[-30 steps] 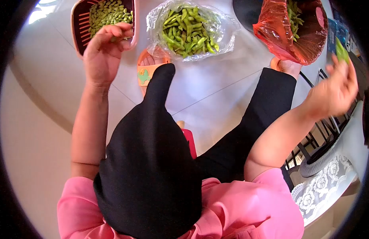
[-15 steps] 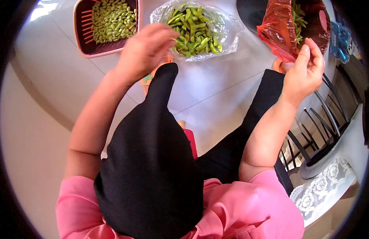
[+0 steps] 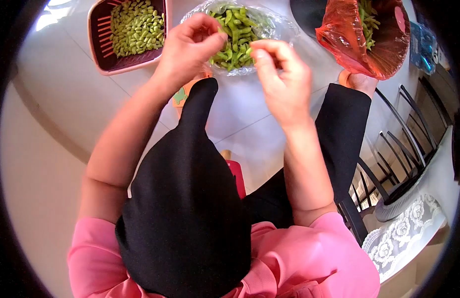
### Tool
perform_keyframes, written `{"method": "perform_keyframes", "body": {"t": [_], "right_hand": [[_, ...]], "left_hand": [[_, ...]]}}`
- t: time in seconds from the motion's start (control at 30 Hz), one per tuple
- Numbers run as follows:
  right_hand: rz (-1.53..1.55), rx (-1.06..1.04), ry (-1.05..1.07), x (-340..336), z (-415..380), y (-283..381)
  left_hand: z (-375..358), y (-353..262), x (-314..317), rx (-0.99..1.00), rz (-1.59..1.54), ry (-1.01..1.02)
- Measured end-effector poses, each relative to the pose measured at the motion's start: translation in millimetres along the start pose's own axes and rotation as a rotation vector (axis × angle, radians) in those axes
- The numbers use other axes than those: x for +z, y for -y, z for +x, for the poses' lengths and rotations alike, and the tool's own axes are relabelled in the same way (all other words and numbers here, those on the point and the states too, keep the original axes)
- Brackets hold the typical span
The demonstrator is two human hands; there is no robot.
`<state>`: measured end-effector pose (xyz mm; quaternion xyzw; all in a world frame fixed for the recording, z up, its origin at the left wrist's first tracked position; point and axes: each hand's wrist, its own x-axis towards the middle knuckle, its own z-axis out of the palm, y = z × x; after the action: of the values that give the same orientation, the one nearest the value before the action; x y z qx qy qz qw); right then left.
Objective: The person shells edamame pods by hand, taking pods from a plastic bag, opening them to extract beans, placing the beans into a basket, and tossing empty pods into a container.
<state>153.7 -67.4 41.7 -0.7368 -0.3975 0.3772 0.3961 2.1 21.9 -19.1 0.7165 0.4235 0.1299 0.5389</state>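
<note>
My left hand (image 3: 192,49) is closed in a pinch at the left side of a pile of green edamame pods (image 3: 238,32), a bit of green showing at its fingertips. The pile lies in an opened clear plastic bag (image 3: 278,31) on the floor. Facing it from the right, my right hand (image 3: 284,82) has thumb and forefinger brought together near the pile's edge; I cannot tell what they hold. Left of my left hand stands a pink-rimmed basket (image 3: 92,47) holding many shelled green beans (image 3: 138,30).
A red plastic bag (image 3: 341,37) with green pods or husks (image 3: 367,22) inside stands open at the upper right, by my foot (image 3: 361,82). Blue packaging (image 3: 422,48) lies beyond it. Black chair or stool legs (image 3: 403,149) and a lace cloth (image 3: 403,231) are at the right.
My right hand has moved left from the red bag to the pods. My left hand has gone from reaching over the pile to a pinch. The view has shifted slightly.
</note>
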Motion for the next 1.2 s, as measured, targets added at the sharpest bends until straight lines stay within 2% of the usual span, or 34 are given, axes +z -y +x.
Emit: {"method": "perform_keyframes", "body": {"t": [0.03,0.07,0.13,0.17,0.27,0.33,0.37,0.4,0.47,0.63,0.7,1.03,1.13,1.2], "right_hand": [[0.042,0.137,0.076,5.0,-0.3,-5.4],[0.041,0.136,0.075,8.7,0.5,-6.8],[0.447,0.404,0.131,14.8,2.4,-6.5],[0.621,0.445,0.086,15.5,1.5,-3.3],[0.723,0.399,0.028,13.8,4.2,-4.4],[0.729,0.383,0.039,10.6,7.2,-7.1],[0.535,0.33,0.053,9.2,7.8,-6.2],[0.34,0.276,0.069,8.7,8.2,-4.4],[0.317,0.256,0.076,11.4,7.8,3.9],[0.374,0.274,0.087,14.4,3.9,2.0],[0.304,0.228,0.093,14.7,1.8,-4.3],[0.134,0.186,0.071,18.6,0.0,3.8],[0.193,0.246,0.014,22.1,-2.0,-1.6],[0.424,0.302,0.001,21.9,-1.9,-8.7]], "left_hand": [[-0.7,-8.6,-2.2,-0.123,-0.466,-0.015],[-2.2,-15.6,-4.1,-0.246,-0.931,-0.031],[-8.6,-25.7,-3.2,-0.242,-0.966,-0.013],[-11.8,-31.3,-1.0,-0.215,-0.963,-0.011],[-20.9,-38.3,-2.8,-0.22,-0.916,0.015],[-22.4,-38.3,-1.4,-0.067,-0.309,-0.035],[-22.0,-37.3,-2.2,-0.068,-0.31,-0.035],[-21.5,-35.3,-3.9,0.086,-0.094,-0.076],[-19.7,-32.5,-6.3,0.39,0.341,-0.154],[-24.3,-32.1,-0.7,0.296,0.212,-0.201],[-25.9,-31.3,0.9,0.262,0.139,-0.184],[-26.1,-37.6,1.7,0.2,0.174,-0.095],[-25.3,-39.5,2.6,0.265,0.186,-0.137],[-28.1,-46.6,0.3,0.013,-0.012,-0.045]]}}
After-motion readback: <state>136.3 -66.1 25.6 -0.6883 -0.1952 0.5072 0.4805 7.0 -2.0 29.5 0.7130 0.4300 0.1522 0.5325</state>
